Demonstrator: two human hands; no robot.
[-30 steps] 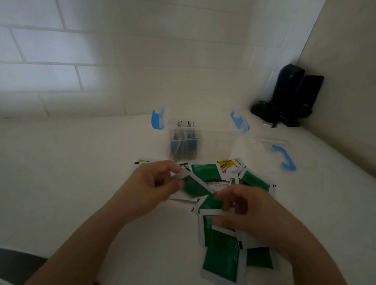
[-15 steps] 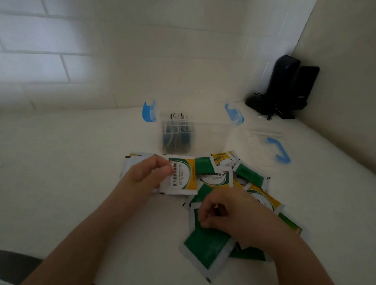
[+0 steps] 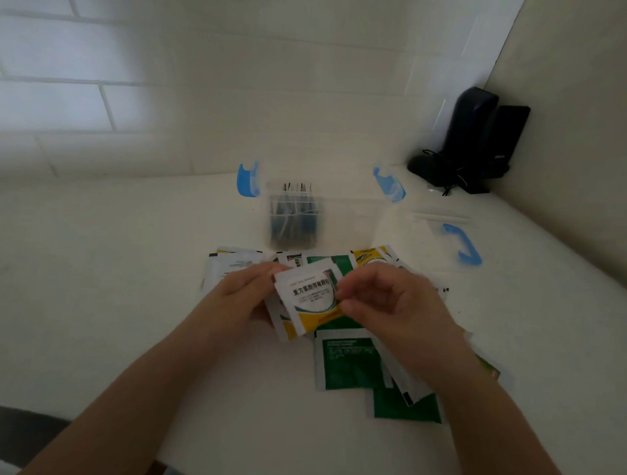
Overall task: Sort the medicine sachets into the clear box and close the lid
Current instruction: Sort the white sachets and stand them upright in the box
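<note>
The white bench (image 3: pixel 78 295) lies bare and wide on the left, running back to a tiled wall (image 3: pixel 93 73); its near edge curves across the bottom left corner. The left hand (image 3: pixel 243 293) grips the left side of a white and yellow sachet (image 3: pixel 309 300), its fingers curled behind that edge. The right hand (image 3: pixel 392 302) pinches the same sachet's right side between thumb and fingertips, so both hands hold it lifted above the loose pile of sachets (image 3: pixel 351 366) spread on the bench. The pile overlaps heavily and the hands cover part of it, so a count is unsure; roughly ten sachets show, green and white ones toward the near right.

Behind the pile stands the clear box (image 3: pixel 346 221), open, with two blue latches (image 3: pixel 247 180) raised at its ends. Its left section holds a row of dark upright packets (image 3: pixel 294 217); the right section looks unfilled, though the clear wall is hard to read. To the right lies the clear lid (image 3: pixel 441 220) with one blue handle (image 3: pixel 463 246), apart from the box. In the far right corner stand two black devices (image 3: pixel 478 137), where a side wall closes the bench.
</note>
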